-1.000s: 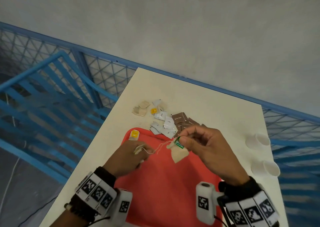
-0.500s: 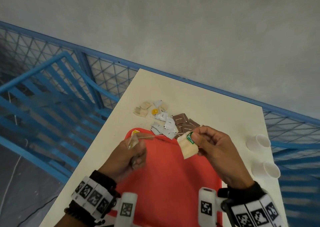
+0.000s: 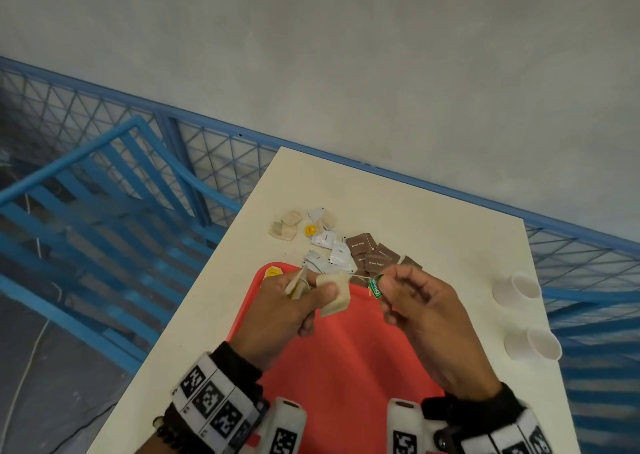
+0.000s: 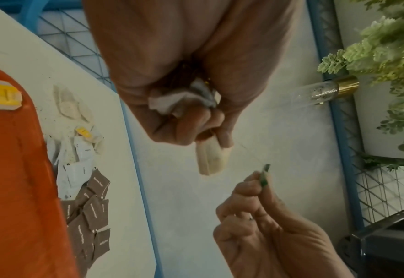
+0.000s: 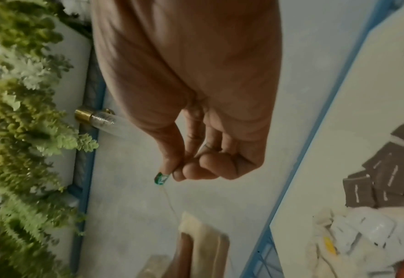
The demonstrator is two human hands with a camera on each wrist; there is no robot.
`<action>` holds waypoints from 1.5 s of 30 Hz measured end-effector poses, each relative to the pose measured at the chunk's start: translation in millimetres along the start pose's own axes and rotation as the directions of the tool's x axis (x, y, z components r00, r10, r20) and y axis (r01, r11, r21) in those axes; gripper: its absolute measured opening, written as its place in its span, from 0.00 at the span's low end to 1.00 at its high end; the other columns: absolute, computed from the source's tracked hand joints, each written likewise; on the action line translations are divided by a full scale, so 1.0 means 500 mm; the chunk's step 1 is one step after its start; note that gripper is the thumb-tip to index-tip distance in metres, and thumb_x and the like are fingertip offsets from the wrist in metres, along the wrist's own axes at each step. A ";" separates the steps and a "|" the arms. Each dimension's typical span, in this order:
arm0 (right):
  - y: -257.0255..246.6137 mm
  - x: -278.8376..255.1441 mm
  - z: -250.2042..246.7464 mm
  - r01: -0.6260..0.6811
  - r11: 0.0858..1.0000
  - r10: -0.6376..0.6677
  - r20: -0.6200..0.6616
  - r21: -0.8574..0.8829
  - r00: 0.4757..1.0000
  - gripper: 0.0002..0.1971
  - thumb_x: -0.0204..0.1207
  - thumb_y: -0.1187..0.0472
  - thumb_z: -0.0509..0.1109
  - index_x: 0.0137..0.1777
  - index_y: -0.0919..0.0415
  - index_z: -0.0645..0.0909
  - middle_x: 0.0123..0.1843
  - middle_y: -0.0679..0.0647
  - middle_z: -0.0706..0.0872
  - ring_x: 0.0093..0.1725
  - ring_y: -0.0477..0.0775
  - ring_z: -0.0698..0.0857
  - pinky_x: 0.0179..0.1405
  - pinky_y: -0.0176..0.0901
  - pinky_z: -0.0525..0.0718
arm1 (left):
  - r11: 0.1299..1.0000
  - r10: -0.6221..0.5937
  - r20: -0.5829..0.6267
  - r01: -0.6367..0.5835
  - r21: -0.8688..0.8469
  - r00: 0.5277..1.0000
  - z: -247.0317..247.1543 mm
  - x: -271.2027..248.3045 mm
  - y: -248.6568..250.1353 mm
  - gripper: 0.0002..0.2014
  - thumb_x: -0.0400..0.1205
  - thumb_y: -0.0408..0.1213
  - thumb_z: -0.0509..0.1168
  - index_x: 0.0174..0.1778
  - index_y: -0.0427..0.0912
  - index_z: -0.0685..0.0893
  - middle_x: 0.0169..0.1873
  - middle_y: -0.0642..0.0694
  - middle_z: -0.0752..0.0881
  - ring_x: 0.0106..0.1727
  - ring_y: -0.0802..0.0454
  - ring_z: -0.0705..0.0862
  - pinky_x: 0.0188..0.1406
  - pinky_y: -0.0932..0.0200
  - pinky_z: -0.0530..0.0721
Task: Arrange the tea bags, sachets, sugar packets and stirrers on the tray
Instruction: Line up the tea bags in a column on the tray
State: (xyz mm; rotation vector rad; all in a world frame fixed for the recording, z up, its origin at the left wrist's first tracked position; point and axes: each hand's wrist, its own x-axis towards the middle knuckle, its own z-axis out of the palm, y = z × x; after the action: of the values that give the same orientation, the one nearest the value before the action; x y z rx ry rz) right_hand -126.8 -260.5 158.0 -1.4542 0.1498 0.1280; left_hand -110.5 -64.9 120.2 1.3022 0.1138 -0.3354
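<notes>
Above the far end of the red tray (image 3: 346,356), my left hand (image 3: 294,301) pinches a cream tea bag (image 3: 334,297) between thumb and fingers and holds a second bag against the palm. My right hand (image 3: 408,301) pinches the bag's green paper tag (image 3: 374,285); a thin string runs between tag and bag. In the left wrist view the tea bag (image 4: 211,159) hangs below the curled fingers with the tag (image 4: 265,174) just beyond. The right wrist view shows the tag (image 5: 161,178) at my fingertips. One yellow-labelled tea bag (image 3: 273,272) lies on the tray's far left corner.
Beyond the tray on the cream table (image 3: 433,231) lie a heap of brown sugar packets (image 3: 370,252), white sachets (image 3: 329,245) and loose tea bags (image 3: 287,225). Two white paper cups (image 3: 516,289) (image 3: 533,344) lie near the right edge. A blue mesh fence (image 3: 138,134) runs behind.
The tea bag has passed from my right hand to my left, which rose and closed in. My right hand now holds only the green tag, with the string short between both hands.
</notes>
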 end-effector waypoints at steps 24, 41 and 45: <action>-0.127 -0.022 -0.115 0.127 0.700 -0.028 0.151 -0.703 0.988 0.08 0.82 0.65 0.66 0.42 0.61 0.84 0.34 0.58 0.86 0.32 0.44 0.81 0.35 0.31 0.78 | 0.997 -0.030 0.011 0.031 -0.069 0.999 -0.138 0.008 0.001 0.22 0.72 0.54 0.74 0.53 0.40 0.89 0.26 0.50 0.70 0.23 0.57 0.66 0.20 0.65 0.61; -0.242 -0.096 -0.115 0.127 0.779 -0.043 0.150 -0.614 0.988 0.08 0.79 0.63 0.66 0.45 0.65 0.86 0.32 0.53 0.84 0.31 0.45 0.80 0.34 0.32 0.80 | 0.857 0.061 0.544 -0.323 0.402 0.837 0.150 -0.001 0.044 0.23 0.72 0.43 0.79 0.64 0.54 0.85 0.60 0.58 0.87 0.58 0.72 0.83 0.58 0.75 0.78; -0.259 -0.102 -0.134 0.112 0.787 -0.086 0.072 -0.607 0.994 0.09 0.79 0.62 0.66 0.46 0.65 0.86 0.31 0.52 0.84 0.31 0.45 0.80 0.34 0.31 0.80 | 0.846 0.082 0.578 -0.363 0.390 0.812 0.153 0.004 0.025 0.09 0.81 0.41 0.72 0.47 0.37 0.89 0.39 0.45 0.91 0.39 0.59 0.87 0.44 0.65 0.83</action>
State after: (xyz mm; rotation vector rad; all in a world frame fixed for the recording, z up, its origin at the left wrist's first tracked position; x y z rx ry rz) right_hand -155.5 -341.6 286.5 -2.1081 -0.0097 0.1256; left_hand -112.9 -135.7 151.8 1.6482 -0.6568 -0.5348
